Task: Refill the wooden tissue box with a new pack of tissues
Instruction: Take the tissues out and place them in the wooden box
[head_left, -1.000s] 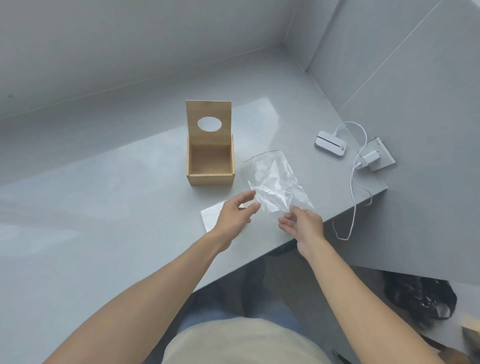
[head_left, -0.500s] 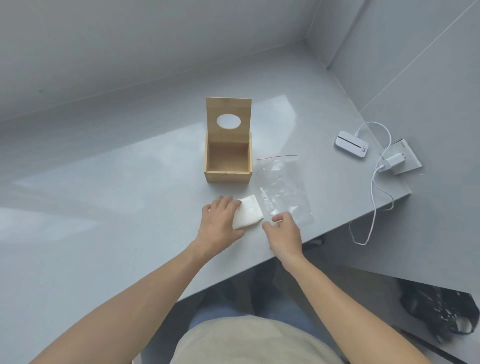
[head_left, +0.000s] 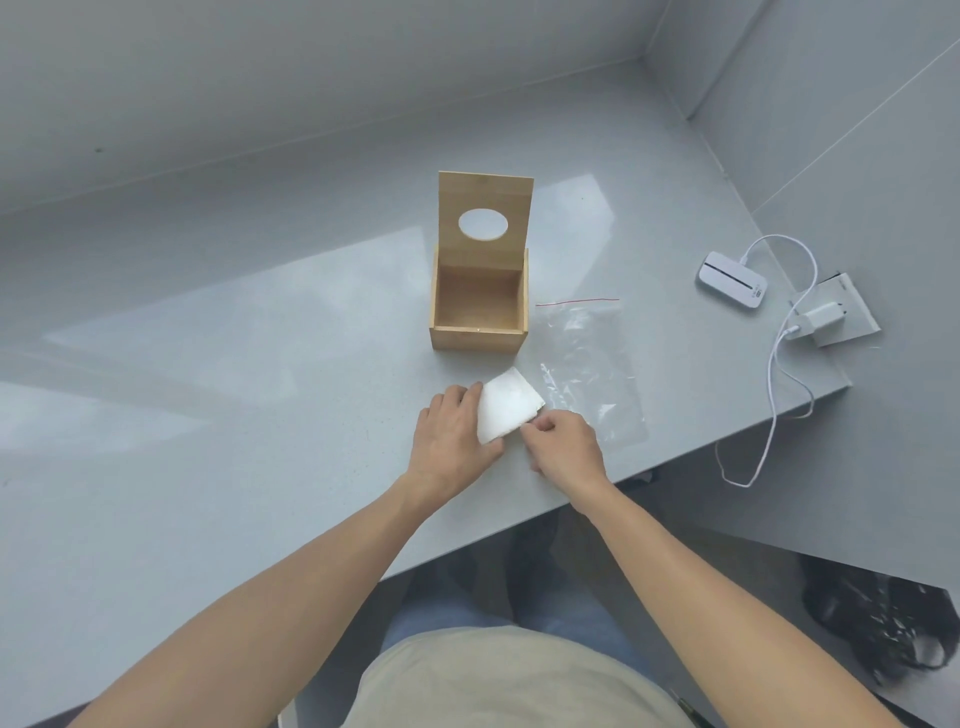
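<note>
The wooden tissue box (head_left: 478, 338) stands on the grey counter with its lid, pierced by an oval hole, tipped up at the back; the inside shows bare wood. Just in front of it lies a white stack of tissues (head_left: 506, 402), tilted up at one side. My left hand (head_left: 452, 441) grips its left edge. My right hand (head_left: 563, 449) pinches its lower right corner. An empty clear zip bag with a red seal (head_left: 592, 364) lies flat to the right of the stack.
A small white device (head_left: 731, 279) with a white cable (head_left: 776, 374) and a plug on a wall socket plate (head_left: 852, 312) sit at the counter's right end. The counter edge (head_left: 519, 525) runs just behind my wrists. A dark bag (head_left: 883, 629) lies on the floor.
The plastic bag was put down flat on the counter. Both hands moved to the white tissue stack, and the right hand shifted from the bag's edge onto the stack's corner.
</note>
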